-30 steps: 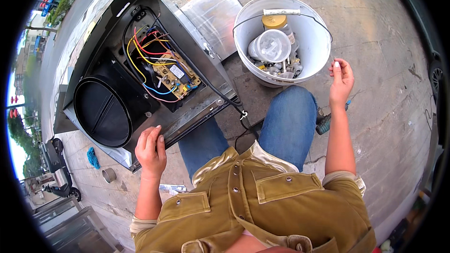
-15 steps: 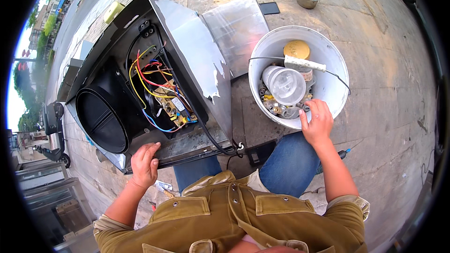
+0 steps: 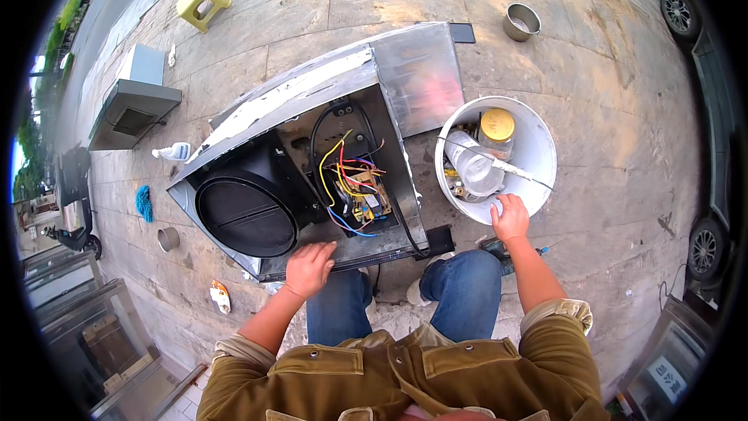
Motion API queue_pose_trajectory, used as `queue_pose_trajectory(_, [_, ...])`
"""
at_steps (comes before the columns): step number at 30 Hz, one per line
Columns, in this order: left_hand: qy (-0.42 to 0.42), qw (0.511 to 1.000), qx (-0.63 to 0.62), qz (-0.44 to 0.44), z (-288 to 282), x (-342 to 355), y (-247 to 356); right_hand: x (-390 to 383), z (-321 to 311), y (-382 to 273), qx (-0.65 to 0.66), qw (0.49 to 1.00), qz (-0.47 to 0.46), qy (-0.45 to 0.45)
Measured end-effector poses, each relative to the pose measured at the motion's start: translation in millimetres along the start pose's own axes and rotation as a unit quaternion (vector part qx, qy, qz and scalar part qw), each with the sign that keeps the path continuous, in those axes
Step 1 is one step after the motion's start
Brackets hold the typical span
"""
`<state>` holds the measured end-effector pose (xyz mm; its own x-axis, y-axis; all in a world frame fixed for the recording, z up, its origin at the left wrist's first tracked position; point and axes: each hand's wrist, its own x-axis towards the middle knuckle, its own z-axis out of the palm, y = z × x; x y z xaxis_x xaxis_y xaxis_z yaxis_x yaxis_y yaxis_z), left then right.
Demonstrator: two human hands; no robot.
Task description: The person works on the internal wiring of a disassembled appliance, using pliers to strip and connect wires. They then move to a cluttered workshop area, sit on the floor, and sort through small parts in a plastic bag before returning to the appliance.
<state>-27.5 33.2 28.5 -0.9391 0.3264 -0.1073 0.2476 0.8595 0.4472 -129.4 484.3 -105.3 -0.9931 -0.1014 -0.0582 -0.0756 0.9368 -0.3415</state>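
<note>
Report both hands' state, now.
Left hand: at the near edge of the metal casing; grip unclear.
Right hand: at the near rim of the white bucket; holding anything, cannot tell.

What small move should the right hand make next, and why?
Probably dip the right hand into the bucket: it is already at the near rim, with small parts lying inside, while the left hand is at the metal casing's near edge.

The left hand (image 3: 310, 268) rests on the metal housing (image 3: 296, 100); the right hand (image 3: 510, 218) is at the white bucket (image 3: 538, 162).
</note>
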Motion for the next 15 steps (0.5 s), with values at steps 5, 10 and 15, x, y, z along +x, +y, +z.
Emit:
queue_pose_trajectory(5, [-0.025,0.999,0.004,-0.045,-12,3,1,4,-13,-22,0.0,0.994,0.105,-0.03])
queue_pose_trajectory(10, [0.048,0.998,0.016,-0.031,-64,-35,41,-69,-85,-53,0.086,0.993,0.073,-0.041])
queue_pose_trajectory(15, [-0.129,0.964,-0.083,-0.217,-104,-130,58,-246,-162,-28,0.092,0.968,0.223,-0.068])
